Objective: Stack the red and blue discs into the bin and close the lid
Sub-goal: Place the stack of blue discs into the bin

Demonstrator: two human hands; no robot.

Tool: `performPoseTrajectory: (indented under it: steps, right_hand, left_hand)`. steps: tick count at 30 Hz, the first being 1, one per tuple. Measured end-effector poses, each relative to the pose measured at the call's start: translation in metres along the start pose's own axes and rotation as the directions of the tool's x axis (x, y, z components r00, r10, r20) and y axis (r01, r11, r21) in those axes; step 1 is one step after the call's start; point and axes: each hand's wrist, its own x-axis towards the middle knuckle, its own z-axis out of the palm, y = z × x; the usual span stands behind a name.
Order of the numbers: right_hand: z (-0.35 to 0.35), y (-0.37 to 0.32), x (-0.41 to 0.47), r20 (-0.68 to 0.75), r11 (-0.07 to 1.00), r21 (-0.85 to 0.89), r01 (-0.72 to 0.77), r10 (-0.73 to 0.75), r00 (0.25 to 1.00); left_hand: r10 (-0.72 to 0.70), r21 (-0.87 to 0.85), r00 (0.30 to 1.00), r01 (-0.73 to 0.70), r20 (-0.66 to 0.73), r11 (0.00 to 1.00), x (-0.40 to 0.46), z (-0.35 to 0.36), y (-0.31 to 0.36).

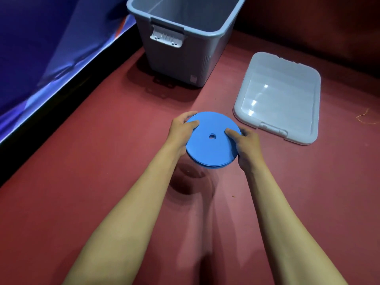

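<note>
A stack of flat blue discs [211, 150] with a small centre hole is held above the red floor, its shadow below it. My left hand [182, 128] grips the stack's left edge, thumb on top. My right hand [245, 147] grips the right edge, thumb on top as well. The grey bin [156, 25] stands open at the top centre, beyond the discs, and what shows of its inside holds nothing. Its pale lid [277, 97] lies flat on the floor to the right of the bin. No red disc is in view.
The red floor [102, 161] spreads all around. A blue and purple sheet [41, 58] with a dark lower edge runs along the left side. A white latch [167, 39] hangs on the bin's near end. A scrap of orange thread [366, 118] lies at the far right.
</note>
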Motion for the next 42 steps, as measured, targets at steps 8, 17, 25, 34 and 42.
performPoseTrajectory:
  steps: [8,17,25,34,42]
  right_hand:
    - [0.037,-0.079,-0.011,-0.030,1.000,0.024,0.009,-0.008,1.000]
    - [0.075,-0.142,-0.030,-0.031,0.999,-0.038,0.036,-0.037,0.999]
    - [0.075,-0.177,-0.013,-0.042,0.997,-0.051,0.055,-0.057,0.997]
    - [0.062,-0.197,0.039,0.074,0.996,-0.068,0.065,-0.060,0.995]
    - [0.048,-0.215,0.106,0.176,0.996,-0.038,0.083,-0.075,0.982]
  left_hand:
    - [-0.027,-0.056,0.999,0.026,-0.017,0.998,-0.002,-0.013,0.075]
    - [0.049,-0.059,0.997,-0.052,-0.053,0.997,-0.008,-0.037,0.129]
    - [0.086,-0.006,0.994,-0.087,-0.072,0.996,0.002,-0.023,0.159]
    - [0.122,0.008,0.971,-0.123,-0.205,0.992,0.026,0.008,0.169]
    - [0.205,0.021,0.944,-0.206,-0.260,0.978,0.060,0.048,0.179]
